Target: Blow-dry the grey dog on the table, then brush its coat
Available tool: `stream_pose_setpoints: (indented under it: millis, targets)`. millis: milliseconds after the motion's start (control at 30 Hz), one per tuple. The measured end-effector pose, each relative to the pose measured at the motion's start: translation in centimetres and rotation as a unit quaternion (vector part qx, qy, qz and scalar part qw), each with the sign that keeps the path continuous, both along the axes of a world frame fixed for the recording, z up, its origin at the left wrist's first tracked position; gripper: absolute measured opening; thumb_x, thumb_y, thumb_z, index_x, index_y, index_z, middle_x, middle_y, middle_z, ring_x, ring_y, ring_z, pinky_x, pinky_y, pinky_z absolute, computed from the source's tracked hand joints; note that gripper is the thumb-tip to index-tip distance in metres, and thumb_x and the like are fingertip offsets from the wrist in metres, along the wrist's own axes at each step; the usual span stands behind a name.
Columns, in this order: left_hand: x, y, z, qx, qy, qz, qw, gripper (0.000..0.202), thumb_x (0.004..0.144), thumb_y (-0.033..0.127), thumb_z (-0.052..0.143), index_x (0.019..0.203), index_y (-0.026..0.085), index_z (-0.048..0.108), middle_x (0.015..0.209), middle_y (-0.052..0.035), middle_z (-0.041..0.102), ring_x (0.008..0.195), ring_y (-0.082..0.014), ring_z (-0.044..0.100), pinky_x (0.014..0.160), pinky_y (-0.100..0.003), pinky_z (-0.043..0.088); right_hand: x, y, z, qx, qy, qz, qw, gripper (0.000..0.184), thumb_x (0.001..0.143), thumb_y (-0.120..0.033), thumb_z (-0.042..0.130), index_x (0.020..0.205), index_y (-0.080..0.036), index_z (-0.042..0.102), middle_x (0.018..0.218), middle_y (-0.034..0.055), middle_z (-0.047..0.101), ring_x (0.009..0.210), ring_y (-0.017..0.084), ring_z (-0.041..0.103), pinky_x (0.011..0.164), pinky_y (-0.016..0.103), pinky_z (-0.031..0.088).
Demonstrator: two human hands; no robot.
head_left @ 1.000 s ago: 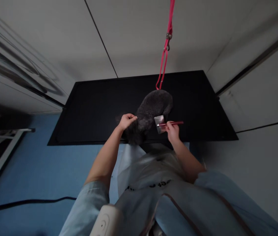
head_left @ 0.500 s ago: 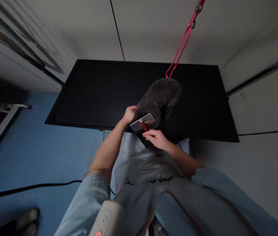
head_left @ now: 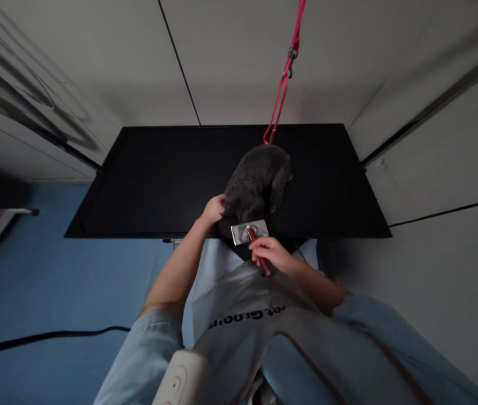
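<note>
A dark grey, curly-coated dog is on the black table, its head end toward the table's near edge. My left hand is closed against the left side of that head end; its fingertips are hidden in the fur. In my right hand is a slicker brush, gripped by its red handle. The brush's silvery rectangular back faces me, at the table's near edge just below the dog's head. Its bristles are out of sight, and I cannot tell if they touch the coat.
A pink leash loop with a metal clip hangs down behind the dog. Pale wall panels back the table. A black cable crosses the blue floor at left. A white device sits low in front of me.
The brush has come from the dog's head toward my body, its head turning more level. My left hand stays at the dog's head. The whole view has shifted slightly.
</note>
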State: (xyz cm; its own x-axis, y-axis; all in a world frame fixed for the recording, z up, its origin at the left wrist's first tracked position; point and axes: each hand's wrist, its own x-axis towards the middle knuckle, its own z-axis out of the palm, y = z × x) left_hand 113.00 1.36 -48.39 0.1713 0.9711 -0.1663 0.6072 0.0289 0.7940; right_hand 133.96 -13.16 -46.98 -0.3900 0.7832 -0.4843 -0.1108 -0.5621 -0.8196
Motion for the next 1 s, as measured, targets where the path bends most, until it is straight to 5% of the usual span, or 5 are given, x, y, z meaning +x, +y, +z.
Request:
stream_pose_setpoints:
  millis: [167,333,533,767,1000]
  targets:
    - [3.2,0.5,3.8,0.239,0.220,-0.226,0.918,0.037,0.074,0.020,0.050,0.108,0.017,0.064,0.110,-0.0115,0.065,0.110,-0.0256,0.055,0.098,-0.040,0.037,3.1,-3.7,-0.1,-0.036,0.113,0.008,0.993,0.035,0.069,-0.039,0.070,0.092,-0.015,0.058,0.067,0.0019,0.068,0.050,0.011,0.062,0.043,0.019,0.046]
    - [9.2,0.2,4.4,0.226,0.314,-0.407,0.828,0.038,0.085,0.038,0.040,0.087,0.016,0.071,0.097,-0.0110,0.070,0.116,-0.0273,0.051,0.108,-0.048,0.023,5.0,-4.7,2.0,0.023,0.198,0.097,0.975,0.073,0.052,-0.041,0.085,0.112,-0.017,0.051,0.100,0.0119,0.069,0.086,0.019,0.068,0.073,0.031,0.053]
    - [13.1,1.8,4.9,0.181,0.393,-0.437,0.788,0.037,0.079,0.042,0.051,0.086,0.013,0.071,0.092,-0.0143,0.071,0.099,-0.0287,0.061,0.107,-0.050,0.022,5.5,-5.0,1.3,0.152,-0.133,-0.097,0.975,0.024,0.077,-0.040,0.063,0.085,-0.018,0.060,0.067,0.0001,0.063,0.058,0.012,0.059,0.060,0.026,0.047]
    - [9.8,3.6,4.5,0.177,0.028,-0.161,0.970,0.032,0.085,0.039,0.049,0.096,0.013,0.064,0.095,-0.0124,0.068,0.089,-0.0239,0.063,0.085,-0.035,0.046,6.1,2.5,0.9,0.250,-0.196,-0.260,0.912,0.017,0.073,-0.037,0.062,0.075,-0.020,0.058,0.061,-0.0021,0.055,0.054,0.012,0.050,0.054,0.026,0.041]
    - [7.3,1.8,-0.1,0.148,-0.180,0.174,0.957,0.034,0.087,0.038,0.042,0.099,0.012,0.060,0.101,-0.0112,0.067,0.097,-0.0205,0.061,0.090,-0.033,0.046,4.8,13.4,1.6,0.264,-0.061,-0.353,0.895,0.033,0.067,-0.042,0.065,0.087,-0.020,0.050,0.062,-0.0056,0.054,0.048,0.007,0.045,0.047,0.019,0.034]
